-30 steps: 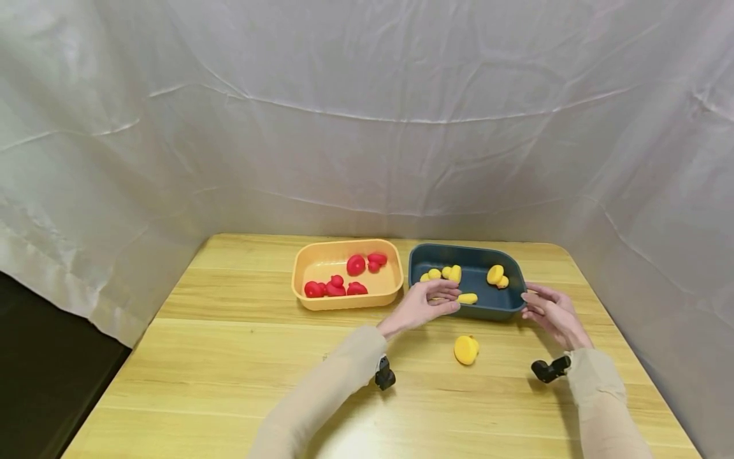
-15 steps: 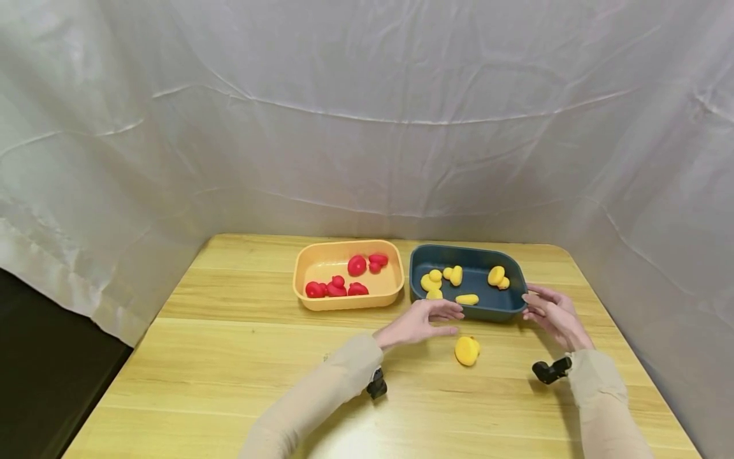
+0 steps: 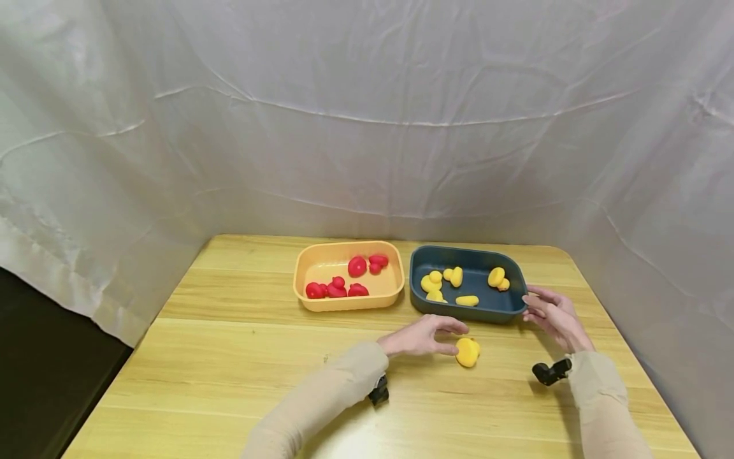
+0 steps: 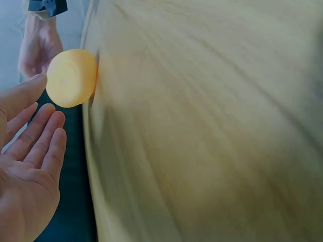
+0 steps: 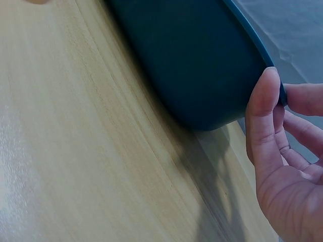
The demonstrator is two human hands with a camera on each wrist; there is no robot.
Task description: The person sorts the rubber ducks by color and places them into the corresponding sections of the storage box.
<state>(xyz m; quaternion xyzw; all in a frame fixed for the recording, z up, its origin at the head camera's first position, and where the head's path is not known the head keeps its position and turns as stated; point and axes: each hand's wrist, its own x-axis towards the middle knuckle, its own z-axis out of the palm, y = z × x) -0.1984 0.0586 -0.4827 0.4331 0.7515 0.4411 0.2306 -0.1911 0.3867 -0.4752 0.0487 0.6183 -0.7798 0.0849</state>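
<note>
A yellow rubber duck [image 3: 467, 352] lies on the wooden table, its rounded, flat base [image 4: 70, 78] facing the left wrist camera. My left hand [image 3: 425, 335] is just left of it, with fingers extended and spread from the thumb, whose tip is right at the duck's edge. Nothing is between that hand's fingers and palm. At the right end of the dark blue bin [image 3: 487, 313], my right hand [image 3: 559, 319] pinches the rim; the right wrist view has the thumb [image 5: 265, 96] on one side and the index finger beyond. Several yellow ducks [image 3: 431, 282] are inside this bin.
Left of the blue bin stands a light orange bin [image 3: 344, 305] holding several red, duck-like toys [image 3: 357, 266]. A pale curtain [image 3: 367, 127] hangs behind the table [image 3: 229, 357] and along both sides.
My left hand has drawn back from over the blue bin's front edge toward the table, arriving beside the lone yellow duck. The right hand has stayed at the bin's end.
</note>
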